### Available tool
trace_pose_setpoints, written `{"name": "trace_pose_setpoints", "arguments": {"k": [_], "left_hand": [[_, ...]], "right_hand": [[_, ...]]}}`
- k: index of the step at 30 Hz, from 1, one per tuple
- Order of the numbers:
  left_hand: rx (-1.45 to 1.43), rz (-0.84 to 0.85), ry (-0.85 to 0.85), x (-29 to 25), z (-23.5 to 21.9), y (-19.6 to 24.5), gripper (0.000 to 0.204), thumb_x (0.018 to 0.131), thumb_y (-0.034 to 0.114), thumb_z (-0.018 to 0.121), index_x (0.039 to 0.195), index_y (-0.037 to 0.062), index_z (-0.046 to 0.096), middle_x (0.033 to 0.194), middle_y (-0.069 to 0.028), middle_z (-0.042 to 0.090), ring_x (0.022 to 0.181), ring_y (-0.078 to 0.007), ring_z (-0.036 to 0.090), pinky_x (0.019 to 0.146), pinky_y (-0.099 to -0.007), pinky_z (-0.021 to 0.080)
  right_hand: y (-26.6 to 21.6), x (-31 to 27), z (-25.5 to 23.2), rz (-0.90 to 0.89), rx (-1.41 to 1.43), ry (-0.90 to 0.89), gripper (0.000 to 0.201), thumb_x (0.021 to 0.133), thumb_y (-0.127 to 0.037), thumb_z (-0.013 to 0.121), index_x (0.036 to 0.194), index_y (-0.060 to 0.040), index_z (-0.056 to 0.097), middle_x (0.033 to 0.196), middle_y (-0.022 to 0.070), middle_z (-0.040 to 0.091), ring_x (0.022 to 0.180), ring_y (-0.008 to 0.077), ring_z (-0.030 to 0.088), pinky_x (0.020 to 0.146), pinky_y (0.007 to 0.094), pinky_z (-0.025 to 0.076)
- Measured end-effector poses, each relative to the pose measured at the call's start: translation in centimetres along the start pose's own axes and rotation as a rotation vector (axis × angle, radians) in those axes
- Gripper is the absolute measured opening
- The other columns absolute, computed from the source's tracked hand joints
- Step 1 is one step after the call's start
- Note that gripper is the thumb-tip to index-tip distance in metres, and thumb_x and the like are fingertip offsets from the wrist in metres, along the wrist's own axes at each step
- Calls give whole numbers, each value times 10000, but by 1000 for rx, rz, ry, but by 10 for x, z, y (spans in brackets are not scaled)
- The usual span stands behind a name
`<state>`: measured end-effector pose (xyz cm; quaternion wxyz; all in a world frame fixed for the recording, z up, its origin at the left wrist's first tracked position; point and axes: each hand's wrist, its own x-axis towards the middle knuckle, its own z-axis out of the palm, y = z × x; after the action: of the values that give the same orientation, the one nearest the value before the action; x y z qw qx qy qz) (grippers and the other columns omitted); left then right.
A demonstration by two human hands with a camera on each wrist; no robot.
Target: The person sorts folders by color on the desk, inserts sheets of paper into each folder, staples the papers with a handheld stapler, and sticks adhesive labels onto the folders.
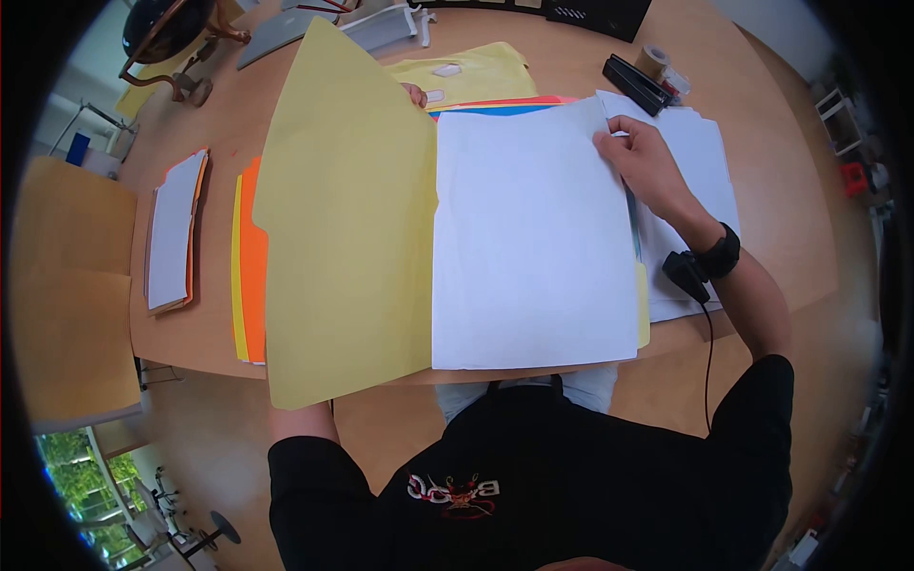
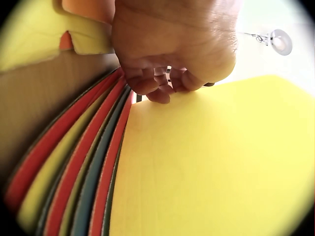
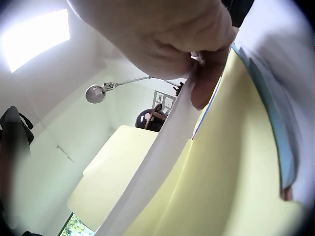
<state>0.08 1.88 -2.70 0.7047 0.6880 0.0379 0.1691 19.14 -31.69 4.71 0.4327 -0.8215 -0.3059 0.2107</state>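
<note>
A yellow file folder (image 1: 352,228) stands opened, its left cover raised. On its right side lies white paper (image 1: 533,238). My right hand (image 1: 652,167) pinches the upper right corner of this paper; the right wrist view shows the paper (image 3: 160,155) lifted off the yellow folder side between thumb and fingers. Most of my left hand (image 1: 415,93) is hidden behind the raised cover, with fingertips showing at its top. In the left wrist view, the left hand (image 2: 174,44) grips the edge of the yellow cover (image 2: 211,157) with curled fingers, beside several coloured folder edges (image 2: 93,162).
More white paper (image 1: 700,181) lies at the right, near a black stapler (image 1: 636,86) and a tape roll (image 1: 653,60). Another yellow folder (image 1: 486,71) lies behind. Orange folders (image 1: 253,285) and a small paper stack (image 1: 173,233) are at the left. A black globe (image 1: 162,33) stands far left.
</note>
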Motion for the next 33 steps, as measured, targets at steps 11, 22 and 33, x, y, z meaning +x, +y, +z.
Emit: {"name": "trace_pose_setpoints", "arguments": {"k": [11,22,33], "left_hand": [[66,2,17,0,3,2,207,963,230,640,1068,53,635,1022,-3,574,934,-103,533,823,-267,456],[121,10,19,7,16,4,216,964,240,639,1071,53,636,1025,-1,573,936,-102,532,823,-268,454],[151,46,-10,32,41,6,225,966,250,638,1074,53,638,1029,1,572,938,-102,530,823,-269,452]], "right_hand": [[-2,-3,0,39,1,-65,258,962,-236,592,1035,9,622,671,-9,576,563,48,491,522,264,380],[3,-1,-1,23,-48,-70,280,959,-282,631,1000,-6,615,617,-15,562,522,36,490,487,221,330],[39,99,-75,-501,-1030,412,411,863,-360,726,974,32,671,871,186,703,828,345,677,777,429,535]]}}
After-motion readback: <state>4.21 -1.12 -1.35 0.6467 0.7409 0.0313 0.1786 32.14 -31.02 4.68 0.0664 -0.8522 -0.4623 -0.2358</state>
